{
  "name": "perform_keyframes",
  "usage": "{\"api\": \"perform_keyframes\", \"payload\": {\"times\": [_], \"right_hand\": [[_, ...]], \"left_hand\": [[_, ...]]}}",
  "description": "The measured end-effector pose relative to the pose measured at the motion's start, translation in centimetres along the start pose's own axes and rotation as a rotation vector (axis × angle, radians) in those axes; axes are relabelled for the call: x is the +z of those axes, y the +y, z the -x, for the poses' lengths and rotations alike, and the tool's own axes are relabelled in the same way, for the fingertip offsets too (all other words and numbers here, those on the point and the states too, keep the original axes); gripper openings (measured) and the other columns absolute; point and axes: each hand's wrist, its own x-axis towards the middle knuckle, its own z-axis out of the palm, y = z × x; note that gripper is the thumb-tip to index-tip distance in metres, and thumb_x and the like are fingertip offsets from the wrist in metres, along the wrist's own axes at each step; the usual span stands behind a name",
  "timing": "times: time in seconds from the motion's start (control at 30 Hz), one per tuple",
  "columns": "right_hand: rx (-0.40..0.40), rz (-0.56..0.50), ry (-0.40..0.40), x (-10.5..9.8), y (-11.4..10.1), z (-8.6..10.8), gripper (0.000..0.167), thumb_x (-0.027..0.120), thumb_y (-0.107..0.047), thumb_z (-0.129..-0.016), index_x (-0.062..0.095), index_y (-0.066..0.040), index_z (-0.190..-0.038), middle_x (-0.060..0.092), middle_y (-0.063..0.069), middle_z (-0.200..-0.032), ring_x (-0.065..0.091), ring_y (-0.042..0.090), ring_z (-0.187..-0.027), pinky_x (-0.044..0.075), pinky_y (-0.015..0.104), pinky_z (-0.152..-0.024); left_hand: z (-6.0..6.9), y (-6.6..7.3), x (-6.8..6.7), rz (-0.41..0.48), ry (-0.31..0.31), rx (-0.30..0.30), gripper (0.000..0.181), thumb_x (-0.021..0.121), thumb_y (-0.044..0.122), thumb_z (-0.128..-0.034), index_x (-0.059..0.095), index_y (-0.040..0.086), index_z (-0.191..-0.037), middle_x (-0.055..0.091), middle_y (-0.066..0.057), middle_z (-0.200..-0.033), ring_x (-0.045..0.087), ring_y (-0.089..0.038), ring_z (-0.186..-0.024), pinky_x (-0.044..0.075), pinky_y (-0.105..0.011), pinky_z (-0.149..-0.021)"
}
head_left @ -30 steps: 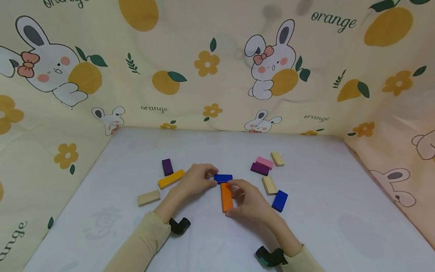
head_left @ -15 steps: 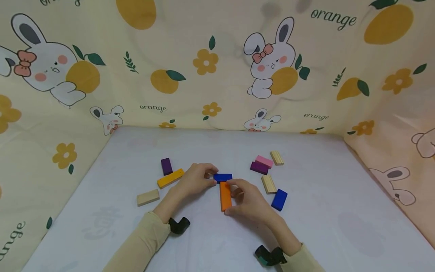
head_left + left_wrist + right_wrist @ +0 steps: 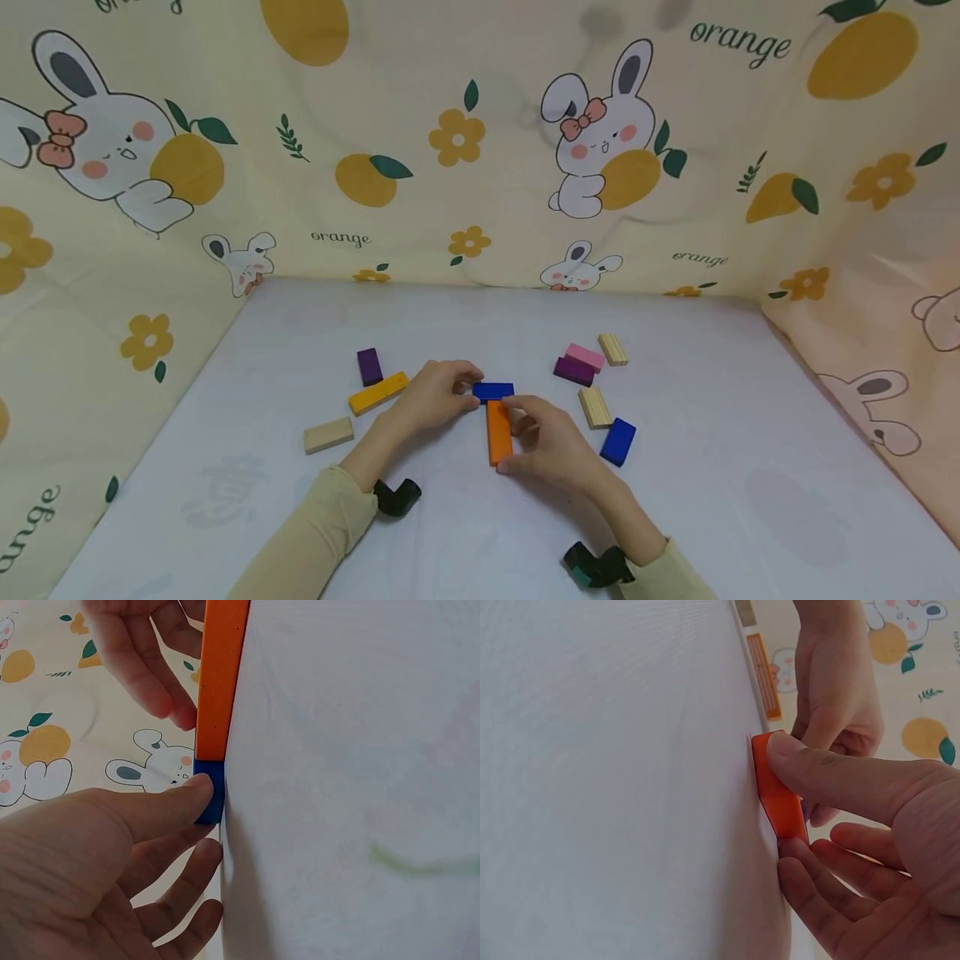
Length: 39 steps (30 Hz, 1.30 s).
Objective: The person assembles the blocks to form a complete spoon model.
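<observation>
A blue block [image 3: 492,391] lies crosswise on the white surface, and the near end of my left hand's reach meets it: the left hand [image 3: 435,396] pinches its left end between thumb and index finger. In the left wrist view the thumb presses on the blue block [image 3: 210,791]. An orange block [image 3: 499,433] lies lengthwise, its far end touching the middle of the blue one, so the two form a T. My right hand [image 3: 551,442] pinches the orange block by its ends, thumb at the near end in the right wrist view, where the orange block [image 3: 780,795] shows close up.
Left of the hands lie a purple block [image 3: 369,367], a yellow block [image 3: 378,394] and a plain wood block [image 3: 328,436]. To the right are a pink block [image 3: 584,357], a dark purple block [image 3: 573,372], two grooved wood blocks [image 3: 595,408] and another blue block [image 3: 618,442].
</observation>
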Motion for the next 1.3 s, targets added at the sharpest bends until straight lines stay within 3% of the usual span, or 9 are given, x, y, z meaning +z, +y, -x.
{"api": "perform_keyframes", "payload": {"times": [0.3,0.67,0.87,1.07,1.3], "right_hand": [[-0.028,-0.007,-0.004,-0.06,0.10,0.00,0.075,0.089,-0.022,-0.073,0.053,-0.007,-0.138,0.059,0.006,-0.126,0.060,0.022,-0.098,0.053,0.038,-0.087],[-0.051,-0.014,-0.007,-0.19,-0.20,0.03,0.074,0.089,-0.019,-0.074,0.054,-0.007,-0.137,0.060,0.006,-0.125,0.059,0.022,-0.099,0.053,0.038,-0.087],[-0.044,-0.036,-0.009,-0.18,0.02,0.12,0.073,0.090,-0.017,-0.073,0.055,-0.009,-0.136,0.060,0.003,-0.124,0.059,0.021,-0.100,0.052,0.036,-0.088],[-0.036,-0.071,-0.008,-0.38,0.21,0.17,0.074,0.090,-0.016,-0.072,0.055,-0.010,-0.136,0.062,0.004,-0.120,0.061,0.024,-0.099,0.055,0.035,-0.084],[-0.052,-0.081,-0.005,-0.36,0.54,0.08,0.070,0.089,-0.016,-0.073,0.056,-0.008,-0.134,0.063,0.007,-0.113,0.061,0.025,-0.096,0.055,0.035,-0.082]], "left_hand": [[0.04,0.12,-0.31,0.004,-0.006,0.022,0.033,0.072,0.016,-0.0919,0.066,0.009,-0.124,0.068,-0.001,-0.116,0.062,-0.019,-0.098,0.050,-0.037,-0.089],[-0.01,-0.06,-0.31,0.000,-0.017,0.026,0.034,0.072,0.017,-0.0918,0.066,0.009,-0.125,0.068,-0.001,-0.118,0.062,-0.019,-0.100,0.051,-0.036,-0.090],[-0.06,0.09,-0.59,0.008,-0.051,0.031,0.045,0.073,0.022,-0.0910,0.061,0.010,-0.132,0.064,-0.003,-0.125,0.060,-0.021,-0.109,0.049,-0.038,-0.094],[-0.21,0.41,-0.69,0.010,-0.079,0.090,0.049,0.076,0.029,-0.0887,0.062,0.010,-0.132,0.063,-0.004,-0.129,0.058,-0.022,-0.113,0.048,-0.040,-0.096],[-0.22,0.55,-0.25,0.014,-0.096,0.181,0.048,0.078,0.034,-0.0861,0.067,0.011,-0.127,0.064,0.000,-0.127,0.054,-0.020,-0.121,0.037,-0.043,-0.106]]}}
